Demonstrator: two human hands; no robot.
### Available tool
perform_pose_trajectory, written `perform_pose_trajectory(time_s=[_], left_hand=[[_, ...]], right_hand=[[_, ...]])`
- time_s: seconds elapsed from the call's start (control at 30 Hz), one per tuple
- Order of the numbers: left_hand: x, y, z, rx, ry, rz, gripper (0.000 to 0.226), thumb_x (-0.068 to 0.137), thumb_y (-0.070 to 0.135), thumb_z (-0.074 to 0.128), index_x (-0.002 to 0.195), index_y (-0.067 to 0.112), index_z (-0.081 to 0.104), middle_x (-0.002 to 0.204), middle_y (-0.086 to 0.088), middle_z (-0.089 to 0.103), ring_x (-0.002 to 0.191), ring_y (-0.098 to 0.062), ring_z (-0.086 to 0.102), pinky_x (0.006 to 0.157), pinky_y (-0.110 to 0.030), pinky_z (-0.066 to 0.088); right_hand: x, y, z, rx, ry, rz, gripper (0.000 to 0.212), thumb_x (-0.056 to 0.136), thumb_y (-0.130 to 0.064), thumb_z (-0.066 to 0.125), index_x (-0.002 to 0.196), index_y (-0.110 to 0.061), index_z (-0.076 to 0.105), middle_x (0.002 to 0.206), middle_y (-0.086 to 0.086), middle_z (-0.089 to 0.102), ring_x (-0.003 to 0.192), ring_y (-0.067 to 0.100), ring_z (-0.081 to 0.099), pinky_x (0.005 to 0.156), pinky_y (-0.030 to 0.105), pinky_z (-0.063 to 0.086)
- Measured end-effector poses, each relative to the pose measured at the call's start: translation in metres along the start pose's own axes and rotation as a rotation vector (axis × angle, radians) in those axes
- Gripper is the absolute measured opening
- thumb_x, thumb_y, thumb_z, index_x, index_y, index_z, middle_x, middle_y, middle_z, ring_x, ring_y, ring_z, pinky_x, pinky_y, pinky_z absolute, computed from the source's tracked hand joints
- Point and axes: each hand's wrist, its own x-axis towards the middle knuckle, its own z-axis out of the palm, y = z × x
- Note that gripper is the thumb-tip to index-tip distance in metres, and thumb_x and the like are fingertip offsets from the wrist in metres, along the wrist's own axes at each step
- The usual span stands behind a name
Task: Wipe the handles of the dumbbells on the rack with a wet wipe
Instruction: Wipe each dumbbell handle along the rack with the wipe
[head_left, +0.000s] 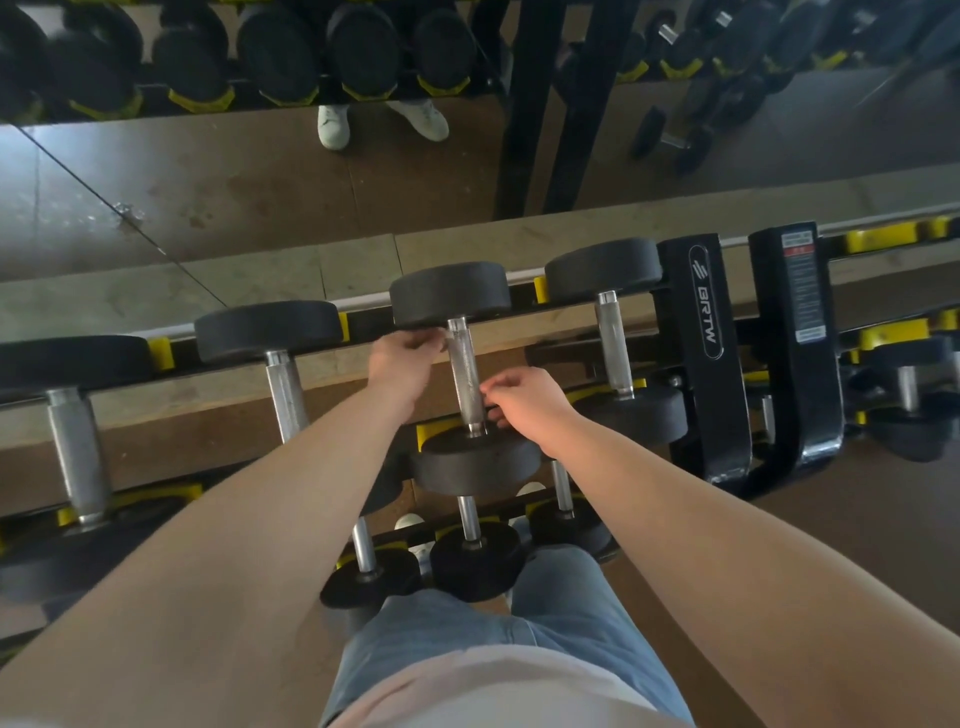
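Note:
A black dumbbell with a knurled steel handle (464, 371) lies across the top tier of the rack (696, 312), straight ahead of me. My left hand (405, 358) is at the handle's far end, just under the far head (449, 293), with its fingers curled against the steel. My right hand (524, 402) is at the near end, above the near head (475, 465), and its curled fingertips and thumb pinch the handle from the right. No wet wipe shows plainly in either hand.
More dumbbells lie on the same tier, with handles to the left (283, 397) and to the right (613, 343). Smaller dumbbells (470, 519) sit on lower tiers by my legs. A mirror (208, 182) behind the rack reflects the dumbbells and white shoes. A second black rack upright (800, 332) stands to the right.

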Motion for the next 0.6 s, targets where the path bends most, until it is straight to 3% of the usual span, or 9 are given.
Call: perform_pose_trajectory(time_s=[0.1,0.2,0.27,0.47,0.5,0.6], left_hand=[[-0.011,-0.023,-0.001,0.262,-0.133,0.040,0.027,0.099,0.027,0.064,0.124,0.022,0.071,0.127,-0.001,0.069,0.118,-0.023,0.063,0.095,-0.031,0.048],[-0.021,-0.048,-0.002,0.571,-0.345,0.092,0.020,0.100,0.027,0.065,0.116,0.020,0.074,0.119,-0.001,0.073,0.104,-0.018,0.067,0.088,-0.032,0.052],[-0.018,-0.049,-0.002,0.661,-0.385,0.107,0.020,0.101,0.027,0.063,0.117,0.021,0.074,0.118,-0.002,0.073,0.100,-0.016,0.066,0.085,-0.031,0.052],[0.010,-0.011,0.001,0.213,-0.161,-0.012,0.030,0.103,0.014,0.055,0.130,0.016,0.068,0.129,-0.009,0.067,0.112,-0.027,0.062,0.097,-0.038,0.053],[0.012,-0.009,0.001,0.200,-0.164,-0.006,0.030,0.103,0.013,0.055,0.129,0.017,0.067,0.128,-0.009,0.068,0.112,-0.029,0.062,0.095,-0.037,0.054],[0.011,-0.014,0.002,0.207,-0.257,-0.009,0.036,0.104,0.012,0.052,0.138,0.016,0.062,0.124,-0.016,0.068,0.112,-0.038,0.063,0.066,-0.028,0.050]], right_hand=[[0.000,0.001,-0.001,0.004,-0.003,0.006,0.010,0.101,-0.020,0.061,0.104,-0.026,0.068,0.101,-0.002,0.071,0.088,0.012,0.070,0.073,0.023,0.056],[0.003,0.002,-0.001,-0.020,0.005,0.008,0.011,0.101,-0.021,0.059,0.101,-0.028,0.067,0.099,-0.003,0.071,0.087,0.012,0.071,0.076,0.024,0.058],[0.004,0.001,0.000,-0.031,0.004,0.016,0.011,0.101,-0.021,0.059,0.099,-0.029,0.066,0.098,-0.003,0.071,0.087,0.013,0.071,0.077,0.025,0.059],[0.008,-0.001,-0.003,-0.008,-0.024,0.051,0.010,0.101,-0.019,0.059,0.105,-0.024,0.068,0.098,0.000,0.071,0.087,0.015,0.072,0.076,0.025,0.059],[0.009,0.000,-0.004,-0.003,-0.027,0.052,0.012,0.101,-0.019,0.059,0.108,-0.022,0.069,0.099,0.000,0.071,0.087,0.015,0.072,0.076,0.025,0.059],[0.010,0.002,-0.005,0.020,-0.032,0.063,0.014,0.101,-0.020,0.060,0.112,-0.021,0.069,0.100,-0.001,0.070,0.087,0.014,0.072,0.077,0.026,0.060]])
